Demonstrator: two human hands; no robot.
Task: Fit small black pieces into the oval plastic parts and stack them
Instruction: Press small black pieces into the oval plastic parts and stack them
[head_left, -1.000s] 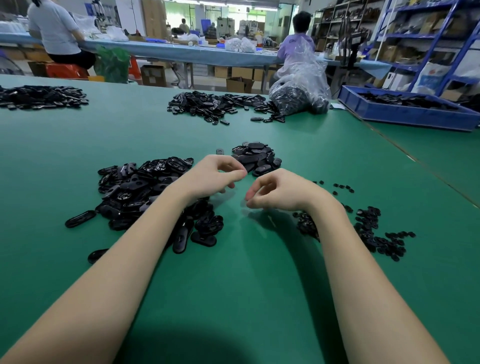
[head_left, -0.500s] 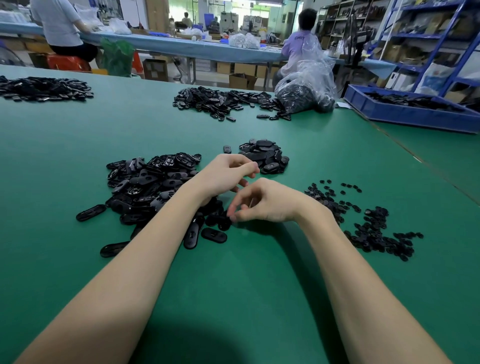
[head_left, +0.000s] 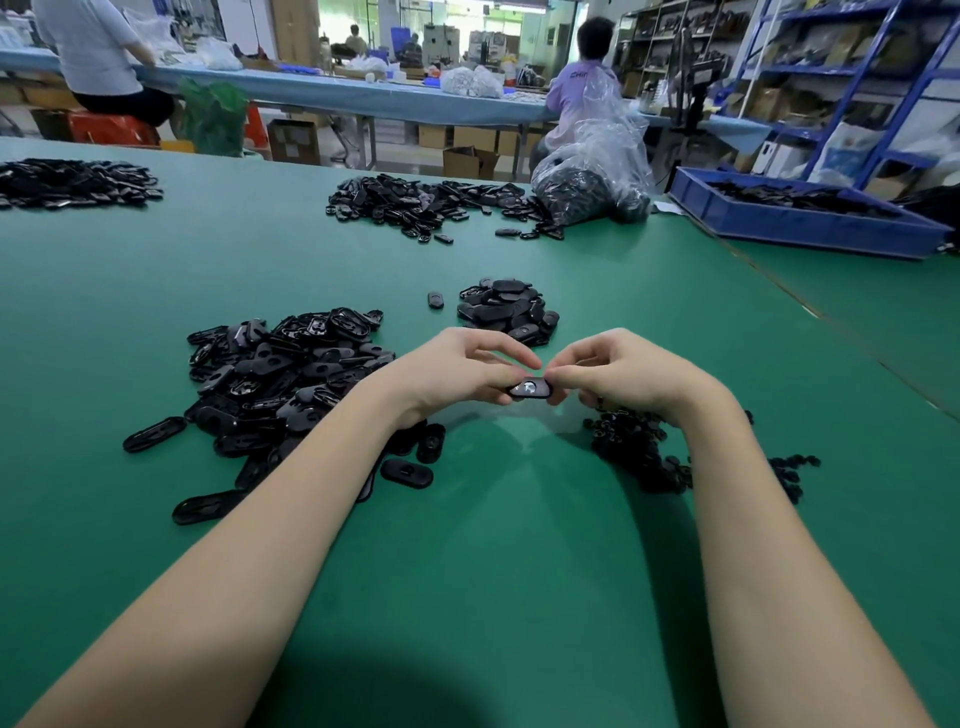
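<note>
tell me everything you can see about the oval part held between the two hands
The oval part is a small, flat, black piece that looks like glossy plastic, with a pale glint near its middle. It is held above the green table, lying roughly level with its long side left to right. The left hand pinches its left end and the right hand its right end, with fingertips over its top edge. Whether a small piece is fitted cannot be told.

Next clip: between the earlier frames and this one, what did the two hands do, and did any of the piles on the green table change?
The right hand reached left to the pile of oval parts, then came back to the middle. Both hands now meet above the table, and the left hand and right hand pinch one oval part between them; earlier no part showed in either. The small pieces, the stack beyond and the green table look unchanged.
</note>
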